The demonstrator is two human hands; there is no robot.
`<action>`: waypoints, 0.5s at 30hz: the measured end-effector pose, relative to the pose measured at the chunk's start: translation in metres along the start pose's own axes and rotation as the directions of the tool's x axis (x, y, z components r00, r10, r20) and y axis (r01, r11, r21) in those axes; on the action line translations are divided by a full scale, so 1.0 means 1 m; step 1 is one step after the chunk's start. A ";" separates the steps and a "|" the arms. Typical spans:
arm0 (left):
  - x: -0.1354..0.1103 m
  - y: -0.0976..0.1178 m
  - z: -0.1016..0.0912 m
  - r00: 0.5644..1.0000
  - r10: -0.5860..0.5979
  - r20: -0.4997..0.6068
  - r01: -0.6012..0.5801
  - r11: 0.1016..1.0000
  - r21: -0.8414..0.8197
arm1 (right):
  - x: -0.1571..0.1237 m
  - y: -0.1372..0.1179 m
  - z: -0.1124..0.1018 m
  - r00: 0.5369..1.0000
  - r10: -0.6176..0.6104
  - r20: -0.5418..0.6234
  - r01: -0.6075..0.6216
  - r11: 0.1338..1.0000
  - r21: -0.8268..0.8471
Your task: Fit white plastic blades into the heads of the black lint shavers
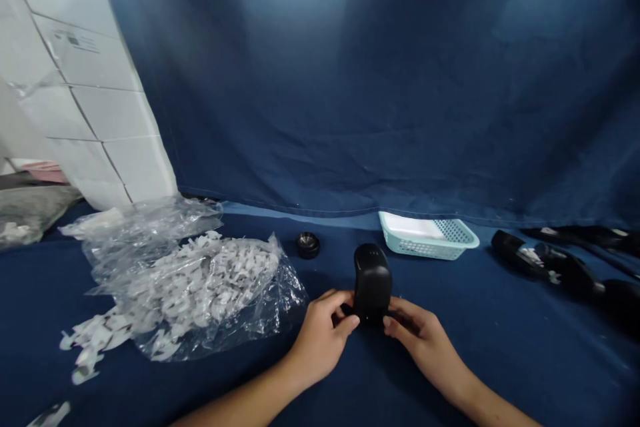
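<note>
A glossy black curved plastic casing (373, 280) stands upright above the blue cloth, its rounded end at the top. At its lower left edge, my left hand (323, 330) pinches it between thumb and fingers. My right hand (423, 337) grips the lower right edge the same way. The side of the casing turned away from me is hidden. To the left of my left hand, many small white plastic parts (200, 287) spill from a clear plastic bag (270, 320).
A small round black dish (307, 245) stands behind my hands. Farther right is a light green basket (430, 247) with something white inside. Several black parts (550, 263) lie at the right. A blue curtain (380, 93) hangs at the back, beside a white tiled wall (125, 113).
</note>
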State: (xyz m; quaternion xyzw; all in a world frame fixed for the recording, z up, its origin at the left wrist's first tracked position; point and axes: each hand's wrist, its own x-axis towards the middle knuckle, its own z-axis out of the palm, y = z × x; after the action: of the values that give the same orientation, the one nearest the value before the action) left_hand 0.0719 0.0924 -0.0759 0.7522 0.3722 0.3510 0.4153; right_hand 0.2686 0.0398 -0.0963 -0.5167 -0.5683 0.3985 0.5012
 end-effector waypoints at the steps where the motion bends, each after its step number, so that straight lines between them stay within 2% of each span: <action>1: 0.000 0.000 0.000 1.000 0.002 -0.002 -0.002 1.000 0.000 | 0.000 0.000 0.000 1.000 0.003 -0.002 -0.003 1.000 0.003; 8: 0.000 0.004 0.001 0.999 -0.046 0.017 0.046 0.999 -0.011 | -0.002 -0.001 -0.001 1.000 0.027 -0.001 -0.027 1.000 -0.006; 12: 0.002 0.004 -0.001 0.991 -0.098 0.091 0.104 0.992 -0.066 | -0.004 0.001 0.000 0.998 0.017 -0.061 -0.025 0.990 -0.136; 15: 0.007 0.001 -0.004 0.979 -0.119 0.162 0.138 0.985 -0.107 | -0.006 0.004 0.001 0.989 -0.058 -0.135 0.023 0.968 -0.248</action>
State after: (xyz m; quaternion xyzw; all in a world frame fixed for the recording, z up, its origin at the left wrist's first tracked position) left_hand 0.0724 0.0991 -0.0717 0.7259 0.3652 0.2850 0.5084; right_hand 0.2683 0.0342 -0.1011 -0.5901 -0.5869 0.2770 0.4802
